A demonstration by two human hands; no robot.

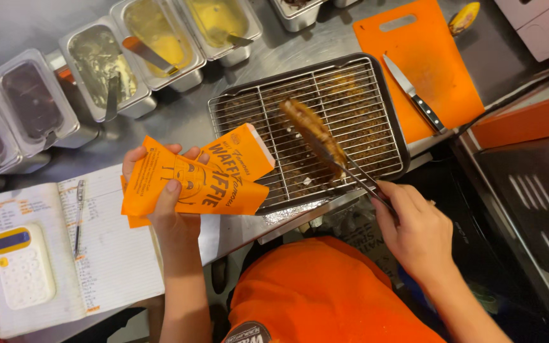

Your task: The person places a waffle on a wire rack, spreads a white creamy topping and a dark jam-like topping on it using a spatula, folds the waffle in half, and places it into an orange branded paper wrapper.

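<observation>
The wire rack (357,95) in its tray sits on the steel bench (223,108). My left hand (166,190) has its fingers pinched on orange paper sleeves (192,181). My right hand (414,228) grips tongs (357,174) clamping a browned waffle stick (311,127), long axis slanting toward the sleeves, just right of them above the rack.

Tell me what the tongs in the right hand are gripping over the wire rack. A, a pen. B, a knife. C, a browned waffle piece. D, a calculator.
C: the right hand holds tongs clamped on a browned waffle piece above the wire rack, while the left hand holds orange paper sleeves.
</observation>
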